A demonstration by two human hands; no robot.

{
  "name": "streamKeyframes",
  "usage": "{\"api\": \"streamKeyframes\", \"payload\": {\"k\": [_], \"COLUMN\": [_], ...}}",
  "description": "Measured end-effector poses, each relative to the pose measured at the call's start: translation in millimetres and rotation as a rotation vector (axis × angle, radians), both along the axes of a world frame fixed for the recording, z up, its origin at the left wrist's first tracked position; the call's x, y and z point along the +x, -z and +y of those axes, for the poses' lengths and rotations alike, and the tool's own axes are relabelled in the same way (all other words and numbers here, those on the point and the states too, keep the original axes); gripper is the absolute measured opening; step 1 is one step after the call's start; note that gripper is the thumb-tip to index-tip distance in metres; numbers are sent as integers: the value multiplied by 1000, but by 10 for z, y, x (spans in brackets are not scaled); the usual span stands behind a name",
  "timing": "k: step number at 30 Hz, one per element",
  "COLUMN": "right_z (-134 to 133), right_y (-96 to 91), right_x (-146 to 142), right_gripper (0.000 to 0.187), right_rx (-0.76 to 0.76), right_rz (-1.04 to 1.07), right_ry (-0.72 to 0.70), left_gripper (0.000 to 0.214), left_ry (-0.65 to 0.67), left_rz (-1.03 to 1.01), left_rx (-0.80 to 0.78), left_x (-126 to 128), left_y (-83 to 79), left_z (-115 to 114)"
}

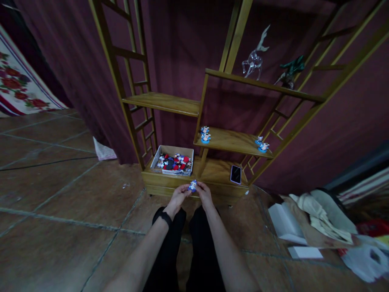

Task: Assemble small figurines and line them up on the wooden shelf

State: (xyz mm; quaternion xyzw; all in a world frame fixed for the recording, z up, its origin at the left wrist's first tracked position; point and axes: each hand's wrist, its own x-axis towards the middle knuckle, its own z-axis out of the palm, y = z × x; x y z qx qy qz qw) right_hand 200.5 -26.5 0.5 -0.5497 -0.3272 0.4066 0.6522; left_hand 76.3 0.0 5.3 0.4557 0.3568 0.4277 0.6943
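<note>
Left hand (177, 198) and right hand (204, 192) grip the figurine (193, 185) in their fingers (184, 187) just below mid-frame, a holding step; moving it likely wants care.

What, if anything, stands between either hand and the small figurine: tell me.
Nothing visible does. The left hand and right hand hold the figurine from either side. The box of toys sits beyond it on the shelf unit, not between.

No readable text, labels, numbers, signs
</note>
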Motion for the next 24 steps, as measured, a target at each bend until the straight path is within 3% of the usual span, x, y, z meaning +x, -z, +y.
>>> {"api": "streamKeyframes", "payload": {"k": [6,11,24], "right_z": [-24,-34,-52], "right_y": [-61,-76,-24], "right_x": [8,0,57], "right_gripper": [36,34,34], "right_rx": [29,24,-17], "right_rz": [32,23,-70], "right_ry": [-50,-38,-111], "left_gripper": [37,45,37], "left_ry": [52,12,26], "left_rz": [37,58,78], "left_rx": [12,45,42], "left_x": [3,35,39], "left_y": [-13,5,38], "left_z": [1,-10,-21]}}
